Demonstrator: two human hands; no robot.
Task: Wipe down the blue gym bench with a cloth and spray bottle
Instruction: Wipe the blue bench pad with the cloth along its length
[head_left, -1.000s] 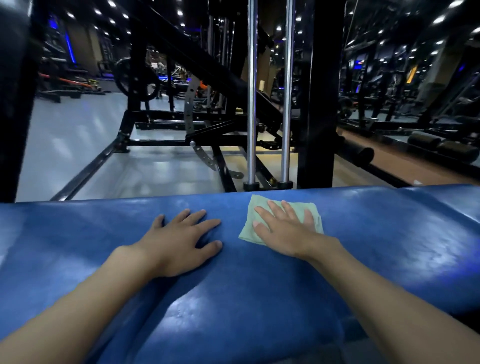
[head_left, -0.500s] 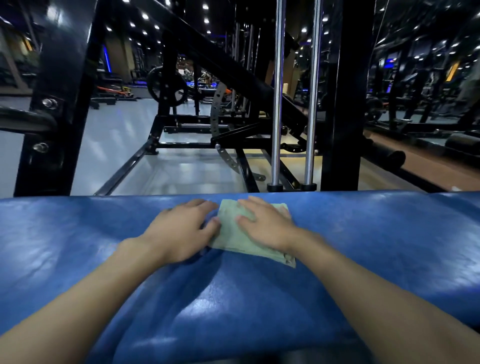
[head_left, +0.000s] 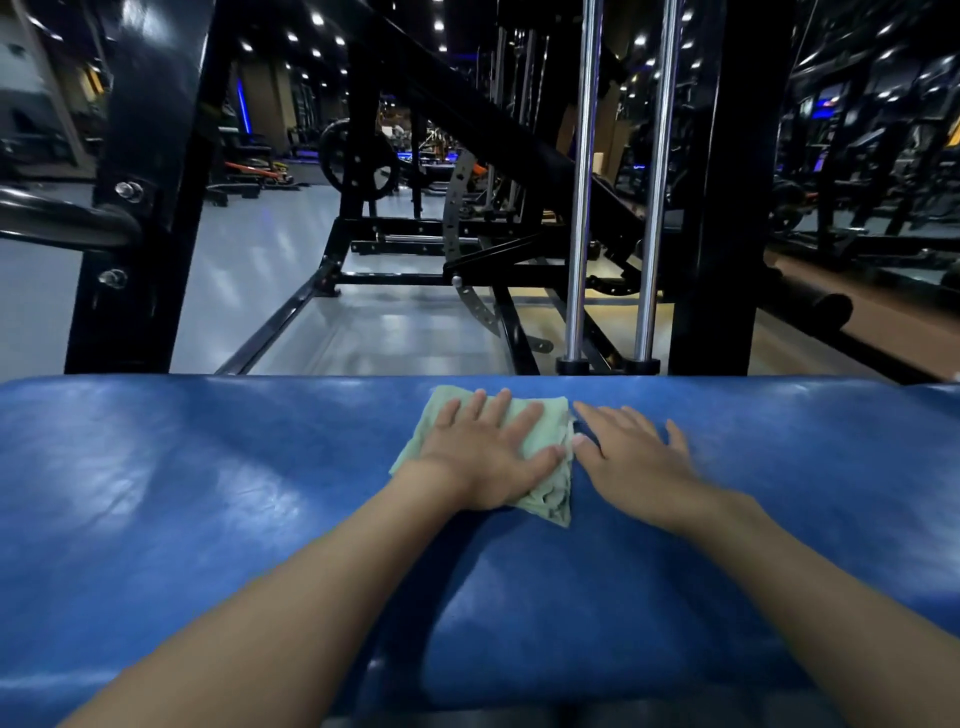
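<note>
The blue gym bench (head_left: 208, 493) stretches across the lower half of the view, its padded top glossy. A pale green cloth (head_left: 548, 496) lies flat on it near the far edge. My left hand (head_left: 483, 457) presses down on the cloth with straight, spread fingers. My right hand (head_left: 634, 457) rests flat on the bare blue pad just right of the cloth, its thumb touching the cloth's edge. No spray bottle is in view.
Behind the bench stand a black machine frame (head_left: 722, 208) and two chrome guide rods (head_left: 579, 208). A black upright post (head_left: 140, 208) rises at the back left. Grey gym floor (head_left: 260, 270) and more machines lie beyond.
The cloth has passed from under my right hand to under my left hand. My right hand now lies on the bare pad beside it. The view has shifted left.
</note>
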